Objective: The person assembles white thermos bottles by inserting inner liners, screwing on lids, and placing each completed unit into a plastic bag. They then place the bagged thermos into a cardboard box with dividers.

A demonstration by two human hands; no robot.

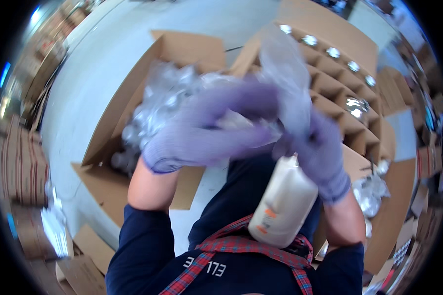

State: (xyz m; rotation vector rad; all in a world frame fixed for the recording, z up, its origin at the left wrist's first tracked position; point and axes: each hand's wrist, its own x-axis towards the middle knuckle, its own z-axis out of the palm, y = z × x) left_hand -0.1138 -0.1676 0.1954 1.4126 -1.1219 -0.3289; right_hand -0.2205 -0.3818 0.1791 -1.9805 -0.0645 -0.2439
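Two hands in lilac knitted work gloves meet in the middle of the view, both blurred by motion. The left hand (pixel 209 130) reaches across from the left with its fingers stretched long and lying flat over a clear, crinkled plastic bag (pixel 283 73). The right hand (pixel 320 152) is curled tight around the neck of a white plastic bottle (pixel 283 204) and seems to gather the bag's lower end in the same fist, though the blur hides just where the bag ends. The bottle hangs cap-up, tilted, its base close to the person's chest, with orange marks on its side. The bag rises from the two hands as a see-through plume.

Below the hands are bare forearms, dark navy sleeves and a red tartan collar.

Behind the left hand stands an open brown cardboard box (pixel 133 98) filled with more clear plastic bags. Behind the right hand stands a second brown cardboard carton with a grid of cardboard dividers (pixel 339 93); shiny silver caps show in several cells along its far row. Both stand on a pale grey floor (pixel 93 64). Flattened cardboard and stacked boxes lie around the edges.
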